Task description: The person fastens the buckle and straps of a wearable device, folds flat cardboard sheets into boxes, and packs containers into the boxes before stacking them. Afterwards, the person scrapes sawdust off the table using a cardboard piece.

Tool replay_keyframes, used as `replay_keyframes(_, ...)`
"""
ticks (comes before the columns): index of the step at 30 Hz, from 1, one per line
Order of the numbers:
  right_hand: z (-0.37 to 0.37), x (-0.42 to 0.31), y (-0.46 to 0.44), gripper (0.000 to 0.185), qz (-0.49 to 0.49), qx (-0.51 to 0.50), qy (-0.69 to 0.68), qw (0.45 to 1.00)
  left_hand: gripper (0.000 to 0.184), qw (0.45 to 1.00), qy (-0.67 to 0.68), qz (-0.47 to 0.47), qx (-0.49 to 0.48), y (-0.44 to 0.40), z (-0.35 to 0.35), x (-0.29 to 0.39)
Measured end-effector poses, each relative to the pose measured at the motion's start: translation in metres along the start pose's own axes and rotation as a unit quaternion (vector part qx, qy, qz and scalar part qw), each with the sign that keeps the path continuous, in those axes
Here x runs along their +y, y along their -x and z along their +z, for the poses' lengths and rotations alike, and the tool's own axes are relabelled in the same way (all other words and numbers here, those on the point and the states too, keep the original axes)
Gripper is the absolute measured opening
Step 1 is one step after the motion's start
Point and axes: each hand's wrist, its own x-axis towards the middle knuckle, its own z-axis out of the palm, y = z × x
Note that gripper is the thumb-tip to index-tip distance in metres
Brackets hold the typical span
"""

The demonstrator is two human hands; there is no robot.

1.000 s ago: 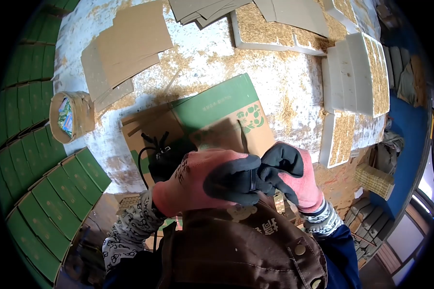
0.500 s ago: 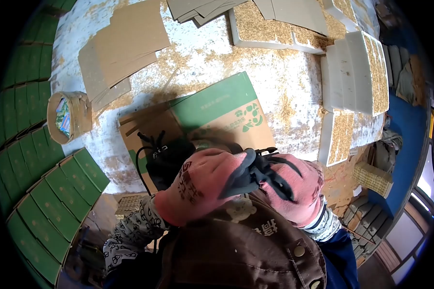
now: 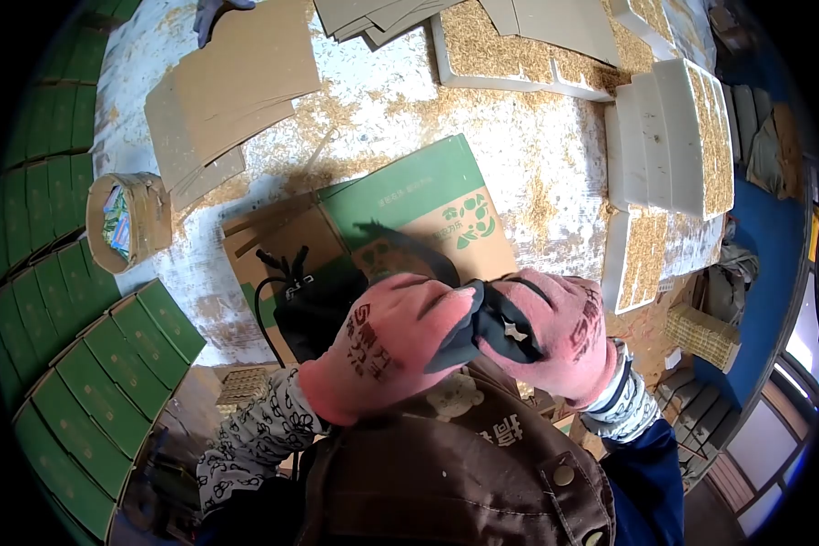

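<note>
My left hand (image 3: 396, 337), in a pink glove with dark grey fingertips, is closed in front of my chest. My right hand (image 3: 551, 337), gloved alike, is closed against it, fingertips meeting. What they pinch, if anything, is hidden; a small pale patch shows between the right fingers. A dark curved strap-like strip (image 3: 419, 250) shows just beyond the hands. Left of them hangs a black object with cords (image 3: 314, 305). Under these lies a green and brown printed cardboard box (image 3: 400, 196). Below the hands is my brown apron (image 3: 409, 464).
Flat cardboard sheets (image 3: 237, 82) lie at the upper left, with another person's gloved hand (image 3: 217, 16) beside them. A round tub (image 3: 159, 218) holds colourful packets. Green boxes (image 3: 100, 391) are stacked left. White foam trays (image 3: 651, 150) with straw-coloured shavings stand right.
My right hand has turned and drawn level with the left, fingertips together. The dark strip has come into view beyond them. Another person's hand has appeared at the upper left.
</note>
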Motion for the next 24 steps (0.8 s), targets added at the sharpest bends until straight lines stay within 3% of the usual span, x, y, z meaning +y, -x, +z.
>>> replay_keyframes(3,-0.009,0.011,-0.002,0.034,-0.036,-0.009,-0.106,0.994,0.051,0.999,0.039,0.006,-0.014,-0.003,-0.003,-0.004)
replay_keyframes(7,-0.014,0.021,0.004,0.03,0.025,-0.018,-0.3,0.954,0.051,0.991,0.129,0.034,-0.012,-0.006,-0.012,-0.011)
replay_keyframes(10,0.014,0.027,0.015,0.032,0.139,0.042,-0.552,0.821,0.05,0.973,0.229,-0.016,-0.01,-0.007,-0.013,-0.009)
replay_keyframes(11,0.01,0.027,0.016,0.035,0.222,-0.015,-0.626,0.747,0.048,0.965,0.256,-0.056,-0.013,-0.007,-0.017,-0.005)
replay_keyframes(12,0.014,0.025,0.015,0.036,0.253,-0.018,-0.653,0.713,0.046,0.954,0.283,-0.094,-0.017,-0.007,-0.019,-0.003)
replay_keyframes(14,0.016,0.033,0.013,0.034,0.136,-0.009,-0.546,0.826,0.048,0.953,0.281,-0.102,-0.042,-0.007,-0.023,-0.005)
replay_keyframes(17,-0.003,0.024,0.005,0.03,0.098,-0.077,-0.438,0.891,0.045,0.961,0.252,-0.088,-0.071,-0.007,-0.023,-0.005)
replay_keyframes(20,-0.015,0.016,0.003,0.027,0.26,-0.188,-0.354,0.878,0.047,0.984,0.147,-0.023,-0.099,-0.008,-0.015,-0.007)
replay_keyframes(21,-0.006,0.017,0.007,0.027,0.25,-0.173,-0.366,0.88,0.046,0.987,0.119,-0.012,-0.108,-0.005,-0.012,-0.008)
replay_keyframes(24,-0.01,0.007,0.005,0.029,0.075,-0.149,-0.082,0.983,0.046,0.993,0.047,0.002,-0.112,0.0,-0.007,-0.007)
